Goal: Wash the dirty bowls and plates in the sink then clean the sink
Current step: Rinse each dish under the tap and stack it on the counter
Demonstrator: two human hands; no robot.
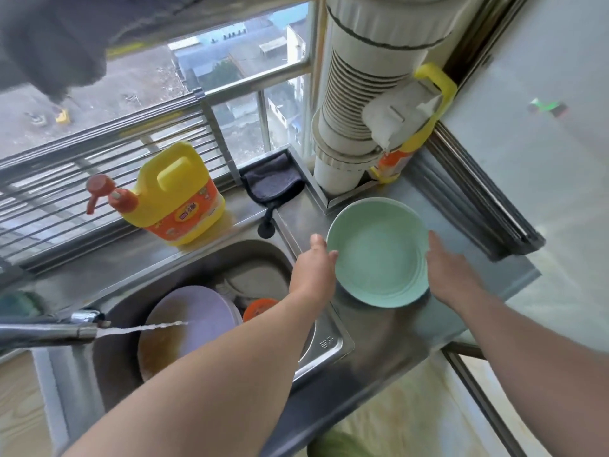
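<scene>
Fingers [331, 255] flanking green bowl [379, 252]

Steel kitchen counter set against a barred window in daylight

A stainless steel counter [389, 341] is seen at the centre, with a window [244, 70] at 12 o'clock through which rooftops far below are shown. A rack of metal bars [99, 166] is fixed at 10 o'clock. A wide white pipe [369, 77] is run upright at 1 o'clock, and pale floor [418, 420] is shown at 5 o'clock.
</scene>
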